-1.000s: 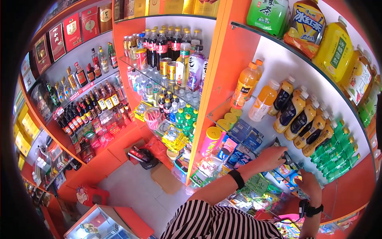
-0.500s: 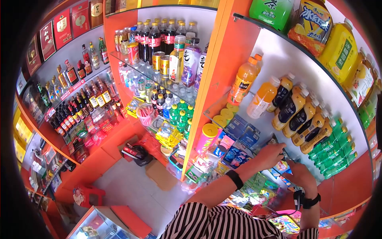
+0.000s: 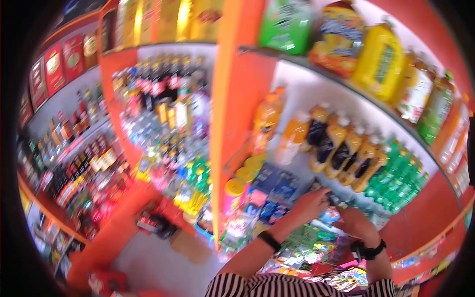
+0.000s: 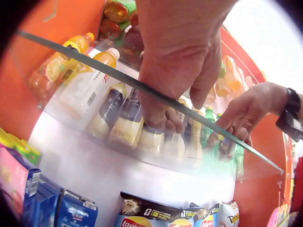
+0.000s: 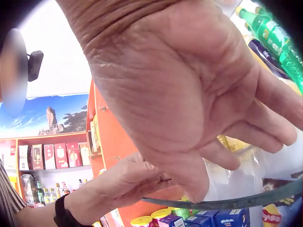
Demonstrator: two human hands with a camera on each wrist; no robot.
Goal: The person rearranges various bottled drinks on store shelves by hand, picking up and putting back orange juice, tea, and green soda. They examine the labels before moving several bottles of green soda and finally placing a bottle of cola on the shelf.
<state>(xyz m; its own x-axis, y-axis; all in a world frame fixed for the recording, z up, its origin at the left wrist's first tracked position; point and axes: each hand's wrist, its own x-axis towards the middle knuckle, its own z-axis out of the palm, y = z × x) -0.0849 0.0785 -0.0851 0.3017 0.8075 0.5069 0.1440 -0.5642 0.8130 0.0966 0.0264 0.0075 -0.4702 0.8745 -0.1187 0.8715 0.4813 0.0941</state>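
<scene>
Glass shelf edge [image 4: 85, 66] runs from ten to four o'clock across the left hand [image 4: 175, 71]. The fingers curl against it, but we cannot tell whether they grip. At three o'clock, just beside, we see the right hand [image 4: 248, 111], its fingers loose and empty. Juice bottles [image 4: 120, 111] stand above and snack packets [image 4: 161, 213] below, amid orange shop shelving.

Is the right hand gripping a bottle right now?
No, the right wrist view shows the right hand with its palm open and bare, and nothing is held in it.
</scene>
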